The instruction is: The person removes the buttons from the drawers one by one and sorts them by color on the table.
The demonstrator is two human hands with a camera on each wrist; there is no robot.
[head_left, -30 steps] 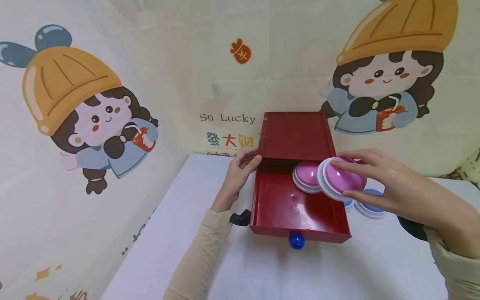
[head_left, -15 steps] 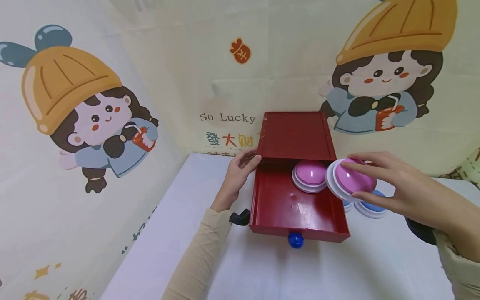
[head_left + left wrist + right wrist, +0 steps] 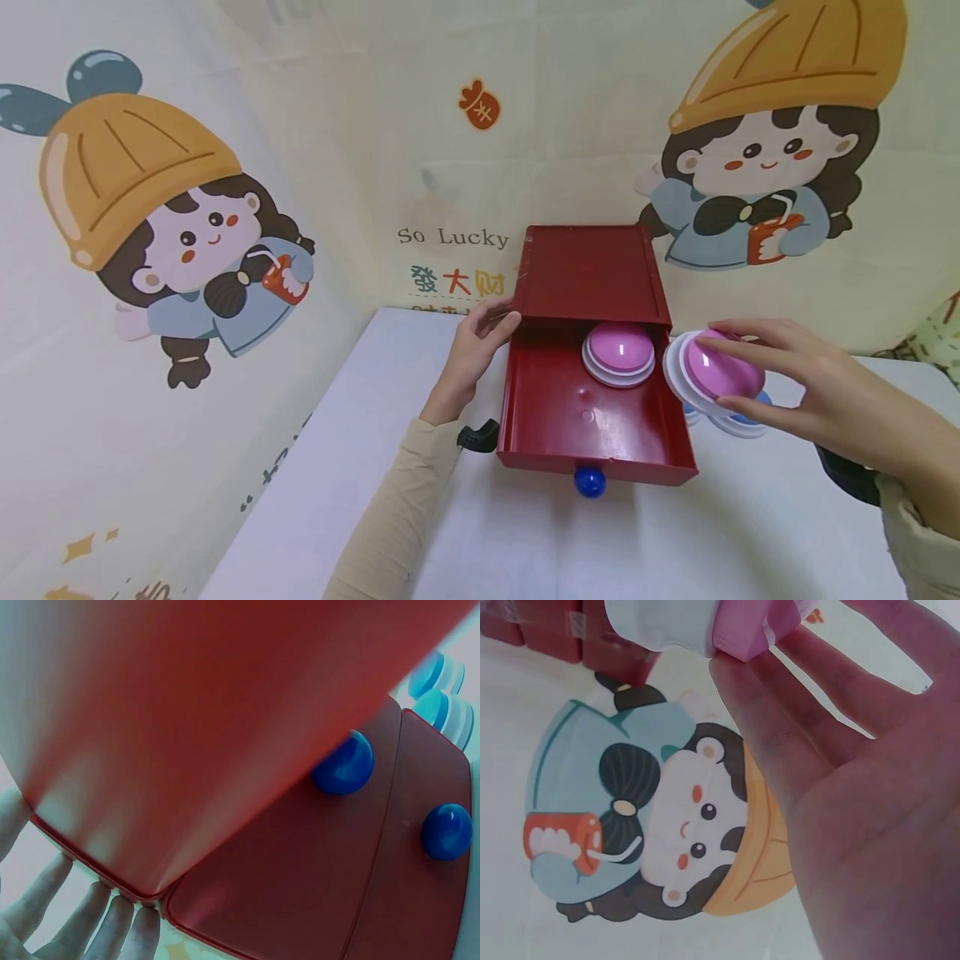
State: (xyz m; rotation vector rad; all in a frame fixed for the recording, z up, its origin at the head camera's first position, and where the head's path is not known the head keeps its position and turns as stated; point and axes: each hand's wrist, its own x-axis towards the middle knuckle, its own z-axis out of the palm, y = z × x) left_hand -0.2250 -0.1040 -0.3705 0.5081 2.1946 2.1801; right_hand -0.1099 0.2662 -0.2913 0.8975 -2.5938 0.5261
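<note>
A cream cloth printed with cartoon girls in orange hats (image 3: 405, 150) is covering the wall, and a white-topped table (image 3: 322, 483) is spreading out before it. On the table a glossy red plastic drawer cabinet (image 3: 592, 271) is standing close to the cloth. Its red rectangular top drawer (image 3: 555, 417) is jutting forward, exposing its floor, and is holding one white-based button with a pink dome (image 3: 621, 346) near the back. In the left wrist view two lower red drawer fronts (image 3: 300, 855) are sitting flush, hiding whatever may be inside.

The person's left hand (image 3: 468, 354) is resting along the cabinet's left side, its fingers extended and its thumb at the front edge, probably steadying the box; it is not carrying anything. The right hand (image 3: 817, 383) is pinching a second white-based, pink-domed button (image 3: 726, 367) between thumb and fingers, the grip spanning the dome. That piece is hanging tilted just beyond the drawer's right wall, white base facing the drawer; gripping the dome is seemingly leaving the base unobstructed.

Beneath it, two blue-topped white round buttons (image 3: 450, 716) are lying on the table beside the cabinet. Smallest, a shiny blue ball knob (image 3: 590, 482) is projecting from the extended drawer's front, presumably serving as its pull.
</note>
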